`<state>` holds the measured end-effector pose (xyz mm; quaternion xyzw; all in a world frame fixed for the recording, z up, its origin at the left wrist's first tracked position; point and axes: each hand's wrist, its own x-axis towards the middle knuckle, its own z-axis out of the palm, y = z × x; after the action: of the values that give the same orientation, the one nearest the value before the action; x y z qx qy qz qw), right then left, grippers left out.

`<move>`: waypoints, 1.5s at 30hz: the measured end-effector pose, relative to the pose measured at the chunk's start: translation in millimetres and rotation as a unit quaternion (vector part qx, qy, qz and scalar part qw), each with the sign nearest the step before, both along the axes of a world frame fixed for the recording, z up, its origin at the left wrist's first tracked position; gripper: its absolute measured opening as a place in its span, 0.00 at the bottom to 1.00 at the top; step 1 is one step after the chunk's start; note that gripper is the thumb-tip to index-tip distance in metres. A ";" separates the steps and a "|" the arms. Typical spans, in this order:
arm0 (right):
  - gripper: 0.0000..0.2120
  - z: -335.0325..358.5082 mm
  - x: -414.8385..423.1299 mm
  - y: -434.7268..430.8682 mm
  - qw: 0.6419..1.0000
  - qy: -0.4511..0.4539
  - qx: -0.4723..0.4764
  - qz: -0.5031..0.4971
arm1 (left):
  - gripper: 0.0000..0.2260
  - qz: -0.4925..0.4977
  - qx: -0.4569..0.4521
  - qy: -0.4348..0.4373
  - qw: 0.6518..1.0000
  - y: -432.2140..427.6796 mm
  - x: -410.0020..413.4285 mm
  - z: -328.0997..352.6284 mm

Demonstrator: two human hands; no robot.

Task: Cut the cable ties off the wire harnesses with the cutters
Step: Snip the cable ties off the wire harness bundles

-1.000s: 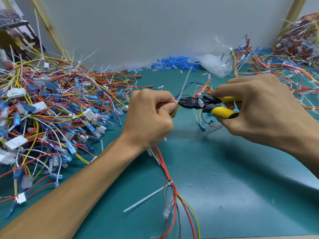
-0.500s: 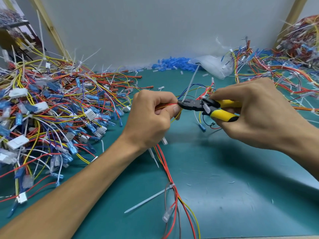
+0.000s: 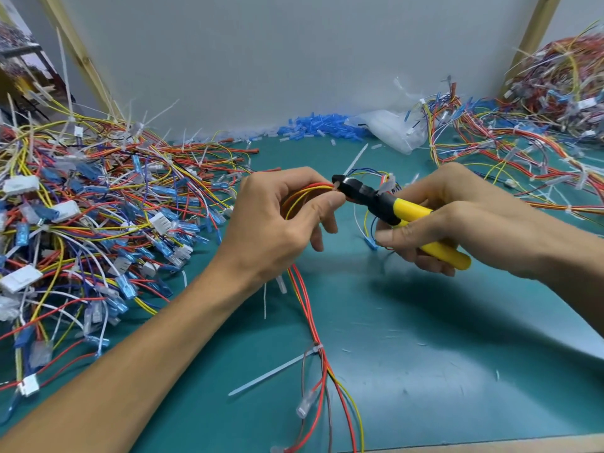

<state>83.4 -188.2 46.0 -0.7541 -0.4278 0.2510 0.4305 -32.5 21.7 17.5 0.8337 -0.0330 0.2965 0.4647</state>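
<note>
A pile of harnesses (image 3: 98, 207) lies left of the cutters (image 3: 376, 197), whose black nose meets the red and yellow harness (image 3: 305, 192) pinched in the grip of the left hand (image 3: 277, 227), while the grip of the right hand (image 3: 474, 223) wraps their yellow handles above the surface (image 3: 425, 354).

The left grip (image 3: 277, 223) pinches a wire bundle (image 3: 305, 194) between thumb and forefinger, and its lower fingers seem loosely spread. The right grip (image 3: 457, 217) is curled round the cutters (image 3: 403, 209).
</note>
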 end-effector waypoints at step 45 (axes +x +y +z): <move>0.08 -13.0 3.0 4.7 0.913 -0.396 0.091 -0.021 | 0.11 0.006 0.112 -0.035 0.993 1.9 -3.5 5.1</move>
<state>86.3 -183.5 33.0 -0.7579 -0.5684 -0.1179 0.2977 -36.0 23.6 22.6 0.8700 -0.0772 0.3223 0.3650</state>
